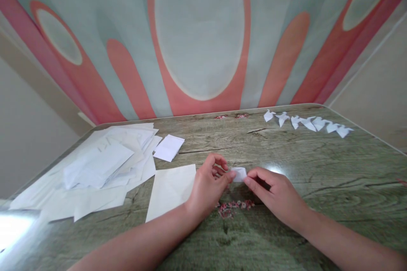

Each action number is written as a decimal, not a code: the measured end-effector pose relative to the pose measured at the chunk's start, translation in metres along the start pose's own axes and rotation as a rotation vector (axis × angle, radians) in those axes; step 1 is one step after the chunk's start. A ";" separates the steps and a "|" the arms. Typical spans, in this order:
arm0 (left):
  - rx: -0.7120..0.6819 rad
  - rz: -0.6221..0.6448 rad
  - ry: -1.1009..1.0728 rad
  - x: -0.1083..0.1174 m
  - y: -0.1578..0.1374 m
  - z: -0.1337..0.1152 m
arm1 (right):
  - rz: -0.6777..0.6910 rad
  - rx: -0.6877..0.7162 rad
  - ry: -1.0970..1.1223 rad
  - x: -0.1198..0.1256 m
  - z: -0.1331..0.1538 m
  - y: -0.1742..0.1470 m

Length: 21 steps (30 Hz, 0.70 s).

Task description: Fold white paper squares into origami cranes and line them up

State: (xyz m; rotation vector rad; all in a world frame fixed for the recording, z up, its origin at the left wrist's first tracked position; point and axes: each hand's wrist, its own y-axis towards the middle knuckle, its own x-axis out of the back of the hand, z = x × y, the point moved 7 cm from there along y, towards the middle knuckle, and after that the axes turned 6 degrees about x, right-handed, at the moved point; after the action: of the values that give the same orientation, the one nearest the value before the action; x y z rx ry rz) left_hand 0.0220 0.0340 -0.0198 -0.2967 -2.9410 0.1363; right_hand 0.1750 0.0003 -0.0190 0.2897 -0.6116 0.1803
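Note:
A small folded piece of white paper is held between my two hands, near the middle of the table. My left hand pinches its left edge between thumb and fingers, the other fingers curled. On the right edge, the thumb and forefinger of my right hand close on the paper. Just left of my left hand lies a flat sheet of paper, partly covered by that hand and forearm. Finer folds in the held paper are too small to make out.
A messy pile of white papers covers the table's left side. Beside it lies a small white paper stack. Several folded paper birds stand in a row at the back right. Behind the wood-patterned table hangs a patterned backdrop.

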 end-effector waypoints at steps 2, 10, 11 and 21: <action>-0.030 0.008 0.103 0.000 0.000 -0.002 | -0.005 0.000 -0.007 0.001 -0.001 0.000; 0.123 0.184 -0.177 -0.011 0.004 0.010 | 0.008 -0.030 0.119 0.000 -0.005 0.000; 0.139 0.211 -0.204 -0.012 0.004 0.011 | 0.009 -0.048 0.148 0.000 -0.007 0.001; 0.150 0.394 -0.324 -0.021 0.003 0.011 | 0.052 -0.144 0.401 -0.004 -0.019 0.003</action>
State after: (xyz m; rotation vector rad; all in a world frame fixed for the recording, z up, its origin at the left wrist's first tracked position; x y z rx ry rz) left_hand 0.0403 0.0320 -0.0342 -0.9060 -3.1183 0.4992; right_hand 0.1818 0.0091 -0.0356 0.0929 -0.2329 0.2362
